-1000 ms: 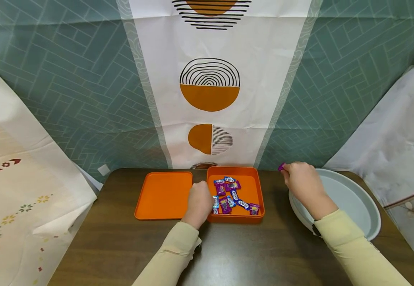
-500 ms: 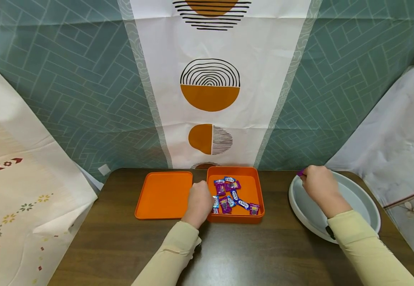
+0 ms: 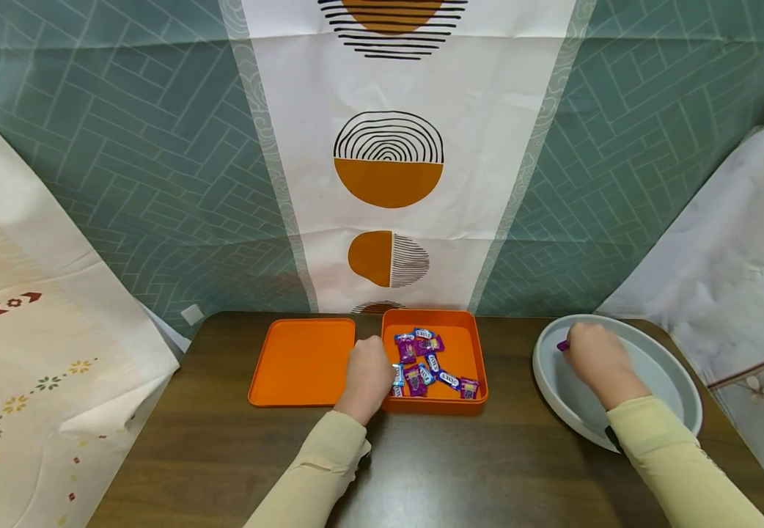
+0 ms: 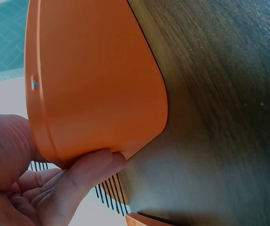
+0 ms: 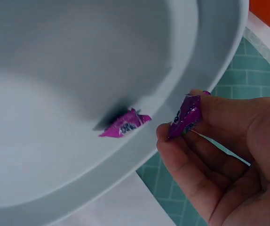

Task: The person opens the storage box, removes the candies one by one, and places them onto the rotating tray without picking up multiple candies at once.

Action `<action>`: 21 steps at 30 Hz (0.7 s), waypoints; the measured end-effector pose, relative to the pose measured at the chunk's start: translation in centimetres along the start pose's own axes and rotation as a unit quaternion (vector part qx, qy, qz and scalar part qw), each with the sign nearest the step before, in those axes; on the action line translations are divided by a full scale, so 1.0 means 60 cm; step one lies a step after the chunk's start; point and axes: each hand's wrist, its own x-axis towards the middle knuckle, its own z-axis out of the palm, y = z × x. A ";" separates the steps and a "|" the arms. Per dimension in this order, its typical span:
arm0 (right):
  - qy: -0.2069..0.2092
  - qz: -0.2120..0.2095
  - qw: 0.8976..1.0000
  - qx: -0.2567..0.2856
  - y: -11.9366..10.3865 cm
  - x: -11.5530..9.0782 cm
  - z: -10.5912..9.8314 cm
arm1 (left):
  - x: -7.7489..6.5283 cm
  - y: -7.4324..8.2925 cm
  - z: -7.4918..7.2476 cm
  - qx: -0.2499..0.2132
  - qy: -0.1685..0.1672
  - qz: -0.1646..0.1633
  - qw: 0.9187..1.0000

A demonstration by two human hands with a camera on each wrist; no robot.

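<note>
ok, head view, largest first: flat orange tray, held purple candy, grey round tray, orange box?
1. Grey round tray
2. Orange box and flat orange tray: near alike, left hand overlaps both; unranked
3. Held purple candy

Table (image 3: pixel 448 469) under tray (image 3: pixel 303 361), box (image 3: pixel 433 405), basin (image 3: pixel 662 381)

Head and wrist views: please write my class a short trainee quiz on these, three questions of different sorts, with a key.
1. Multiple choice: what does the right hand pinch? (a) a blue-and-white sweet; (b) a purple sweet; (c) nothing.
2. True or false: the left hand touches nothing.
3. Short answer: in the right wrist view, where does the second purple sweet lie?

Key:
1. b.
2. False; it holds the orange box.
3. Inside the round grey tray.
</note>
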 end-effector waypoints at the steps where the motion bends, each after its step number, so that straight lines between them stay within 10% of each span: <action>1: -0.003 -0.001 1.000 0.001 -0.001 -0.001 0.003 | 0.000 0.000 0.000 0.000 -0.001 -0.001 1.000; 21: -0.072 -0.010 0.997 -0.008 0.002 -0.010 0.024 | 0.001 0.001 0.001 0.002 -0.006 -0.010 1.000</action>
